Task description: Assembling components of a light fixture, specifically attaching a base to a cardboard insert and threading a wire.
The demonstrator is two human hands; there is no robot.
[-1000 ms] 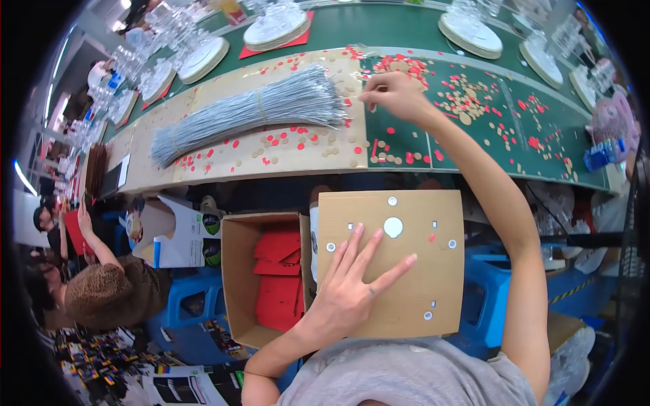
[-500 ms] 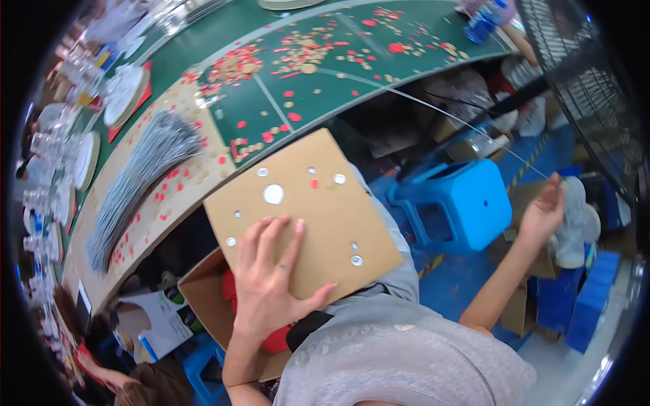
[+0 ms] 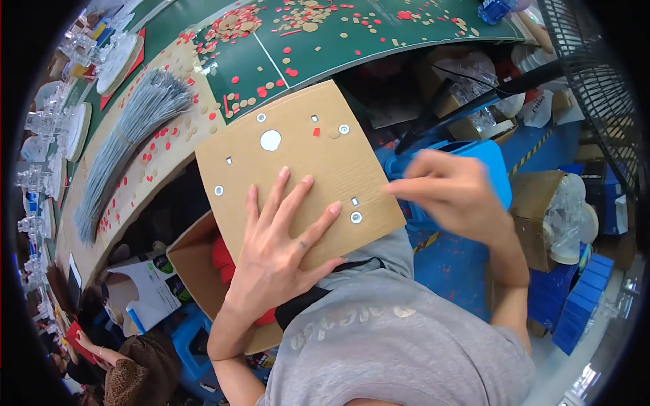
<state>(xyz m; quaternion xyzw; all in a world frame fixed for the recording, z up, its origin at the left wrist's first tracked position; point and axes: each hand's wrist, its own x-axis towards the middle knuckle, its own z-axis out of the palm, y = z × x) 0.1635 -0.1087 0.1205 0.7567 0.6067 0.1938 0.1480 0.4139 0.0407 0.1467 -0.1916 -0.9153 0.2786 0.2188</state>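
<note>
A square brown board (image 3: 305, 155) with a large round hole and several smaller holes lies tilted over my lap. My left hand (image 3: 274, 260) rests flat on its lower part, fingers spread and thumb out at the near edge. At the board's right edge is my right hand (image 3: 450, 193), its fingers drawn together in a pinch and partly blurred. Whatever the pinch may hold is too small to see. A small red piece (image 3: 317, 132) lies on the board near its upper right holes.
A bundle of thin grey strands (image 3: 132, 152) lies on the tan board covering the table's left side. Red and tan bits (image 3: 233, 27) are scattered over the green table. An open carton (image 3: 196, 264) stands left of my lap, a blue stool (image 3: 491, 162) right, a black fan (image 3: 596, 74) farther right.
My right hand has come in from the far right to the board's edge. The thin pale line that ran to it no longer shows. My left hand stays flat on the board.
</note>
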